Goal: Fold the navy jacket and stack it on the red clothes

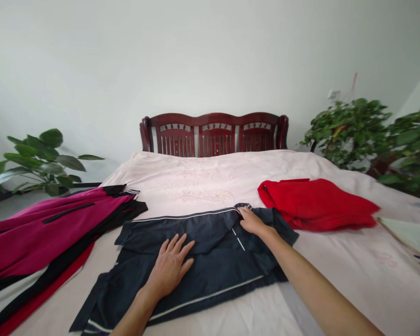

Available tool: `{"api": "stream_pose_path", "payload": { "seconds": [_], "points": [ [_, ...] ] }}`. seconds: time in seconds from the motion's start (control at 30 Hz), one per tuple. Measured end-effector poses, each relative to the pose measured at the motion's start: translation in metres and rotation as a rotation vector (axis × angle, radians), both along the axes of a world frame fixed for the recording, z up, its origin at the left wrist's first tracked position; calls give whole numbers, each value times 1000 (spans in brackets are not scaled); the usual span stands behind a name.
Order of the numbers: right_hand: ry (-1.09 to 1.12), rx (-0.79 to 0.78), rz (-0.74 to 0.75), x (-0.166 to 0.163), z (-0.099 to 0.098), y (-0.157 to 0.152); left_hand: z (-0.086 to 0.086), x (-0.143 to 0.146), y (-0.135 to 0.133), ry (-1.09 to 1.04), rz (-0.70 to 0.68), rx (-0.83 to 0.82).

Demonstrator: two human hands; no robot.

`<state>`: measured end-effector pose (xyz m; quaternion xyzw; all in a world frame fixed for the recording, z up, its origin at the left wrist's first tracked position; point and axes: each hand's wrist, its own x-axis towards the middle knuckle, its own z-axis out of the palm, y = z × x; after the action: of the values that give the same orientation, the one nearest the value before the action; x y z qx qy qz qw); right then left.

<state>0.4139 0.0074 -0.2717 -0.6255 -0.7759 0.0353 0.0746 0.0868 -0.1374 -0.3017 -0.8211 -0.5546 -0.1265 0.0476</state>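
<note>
A dark navy garment with thin white piping lies partly folded on the bed in front of me. My left hand rests flat on its middle, fingers stretched out and spread. My right hand reaches to the garment's far edge, where its fingers pinch the piped fold near the collar.
A magenta and black garment is spread at the left, and a crumpled red garment lies at the right, both on the pale pink bedspread. A dark wooden headboard stands at the back. Potted plants flank the bed.
</note>
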Motion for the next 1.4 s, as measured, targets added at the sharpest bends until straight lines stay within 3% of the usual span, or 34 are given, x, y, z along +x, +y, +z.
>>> {"api": "stream_pose_path", "payload": {
  "seconds": [0.13, 0.23, 0.37, 0.63, 0.93, 1.07, 1.2, 1.3, 1.4],
  "points": [
    [28, 78, -48, -27, 7, -28, 1, 0, -1, 2, -2, -10],
    [57, 119, 95, -58, 4, -61, 2, 1, -1, 3, -4, -13],
    [50, -13, 211, -83, -12, -91, 4, 1, -2, 2, 2, -9],
    [8, 28, 178, -82, -27, -90, 9, -3, -13, 43, 23, -31],
    [56, 118, 198, -79, -36, -88, 14, -73, -35, 70, 350, -100],
    [90, 132, 207, -77, -37, -87, 14, -91, -35, -101, 310, -158],
    [149, 132, 204, -76, -35, -88, 19, -110, -34, -485, 229, -201],
    [204, 131, 197, -75, -34, -88, 21, -133, -35, -775, 375, -135],
    [246, 142, 194, -74, -34, -88, 17, -161, -38, -908, 556, -141]
  ]
}}
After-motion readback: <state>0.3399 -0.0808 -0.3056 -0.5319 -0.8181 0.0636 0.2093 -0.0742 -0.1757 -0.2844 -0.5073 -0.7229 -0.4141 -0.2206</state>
